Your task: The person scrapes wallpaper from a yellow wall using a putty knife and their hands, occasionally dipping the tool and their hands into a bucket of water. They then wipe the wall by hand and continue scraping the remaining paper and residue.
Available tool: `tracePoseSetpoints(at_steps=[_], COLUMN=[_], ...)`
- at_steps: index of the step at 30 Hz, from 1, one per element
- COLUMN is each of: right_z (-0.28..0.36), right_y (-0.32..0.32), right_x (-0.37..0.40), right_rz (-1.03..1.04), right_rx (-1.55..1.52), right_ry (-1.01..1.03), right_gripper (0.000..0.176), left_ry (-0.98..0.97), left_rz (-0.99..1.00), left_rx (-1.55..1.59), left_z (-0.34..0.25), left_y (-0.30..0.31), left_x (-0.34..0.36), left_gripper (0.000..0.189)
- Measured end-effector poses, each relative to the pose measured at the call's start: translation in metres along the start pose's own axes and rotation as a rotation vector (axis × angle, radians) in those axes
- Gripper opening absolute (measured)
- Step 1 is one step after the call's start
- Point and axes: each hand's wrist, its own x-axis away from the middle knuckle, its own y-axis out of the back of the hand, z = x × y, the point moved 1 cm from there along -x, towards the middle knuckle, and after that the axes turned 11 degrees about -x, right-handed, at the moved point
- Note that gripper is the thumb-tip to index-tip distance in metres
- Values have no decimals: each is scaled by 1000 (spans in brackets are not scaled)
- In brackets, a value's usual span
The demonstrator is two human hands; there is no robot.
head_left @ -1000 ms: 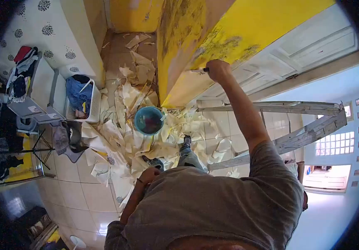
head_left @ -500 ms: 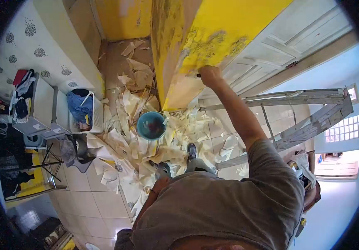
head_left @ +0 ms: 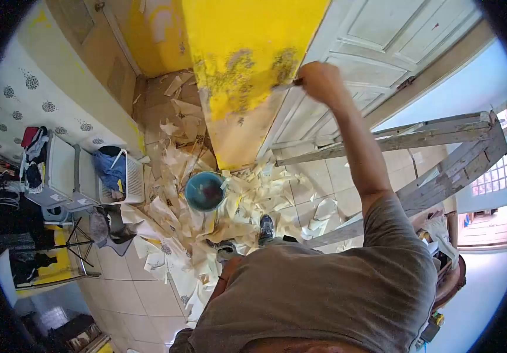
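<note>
My right hand (head_left: 321, 81) is closed around the dark handle of a scraper (head_left: 281, 86), its blurred thin blade pointing left at the wall. Under the blade, the yellow wall (head_left: 247, 35) gives way to a bare beige strip (head_left: 243, 132) lower down, with dark, patchy marks just above. My left hand (head_left: 230, 268) is low beside my leg, mostly hidden by my shirt, and its fingers do not show. Peeled pale scraps (head_left: 174, 220) cover the floor around my shoes (head_left: 266, 228).
A teal bucket (head_left: 190, 193) stands among the scraps. To the right, a worn wooden ladder (head_left: 383, 143) leans out beside the white panelled door (head_left: 377, 29). On the left are a white laundry basket (head_left: 135, 181) holding blue cloth, grey bins (head_left: 62, 162) and a black folding stand (head_left: 80, 244).
My right hand and the scraper have moved right along the wall, to its edge by the door. My view has shifted, bringing more of the door into sight.
</note>
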Motion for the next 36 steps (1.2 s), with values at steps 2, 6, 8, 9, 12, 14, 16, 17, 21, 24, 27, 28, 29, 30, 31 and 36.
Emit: tracePoseSetpoints(at_steps=[2, 6, 8, 9, 12, 14, 16, 17, 21, 24, 27, 28, 29, 30, 31, 36], right_z=[-8, -23, -45, -42, -50, -47, -53, -55, -53, -58, -62, -65, -72, -68, -62, -53], right_y=[-65, -16, 23, 58, 85, 82, 80, 82, 87, 79, 98, 107, 112, 121, 129, 29], right_x=[-13, 11, 11, 17, 6, 1, 1, 1, -9, -11, -11, -13, -19, -17, -16, -22], right_rz=[6, 35, -99, -120, -151, -171, -162, -163, -113, -213, -130, -50, -157, -123, -89, 44], right_rx=[30, -89, -52, -25, 59, 132, 81, 35, 99, 52, 39, 44, 6, 27, 46, -3], right_ry=[101, 92, 121, 72, 104, 108, 145, 183, 189, 226, 233, 253, 302, 291, 280, 252], right_gripper=[18, 16, 16, 16, 15, 13, 12, 11, 11, 12, 13, 14, 16, 16, 17, 18], left_ry=[12, 40, 53, 54, 45, 41, 44, 43, 23, 10, 8, 7, 5, 4, 4, 1], left_rz=[15, 17, 34, 41, 49, 56, 76, 80, 77, 86, 99, 100, 100, 101, 104, 119], left_rx=[-18, -48, -52, -57, -92, -111, -113, -115, -150, -171, -196, -207, -213, -218, -223, -256], left_z=[-10, -26, -36, -42, -51, -56, -64, -68, -82, -90, -95, -96, -98, -100, -102, -104], left_y=[-4, -3, -8, -9, 2, 8, -1, -4, 6, 9, 13, 17, 20, 21, 22, 35], left_x=[5, 9, 18, 20, 11, 11, 21, 24, 23, 25, 33, 34, 35, 35, 36, 45], left_gripper=[37, 37, 37, 37, 37, 37, 37, 37, 37, 37, 37, 37, 37, 37, 37, 38])
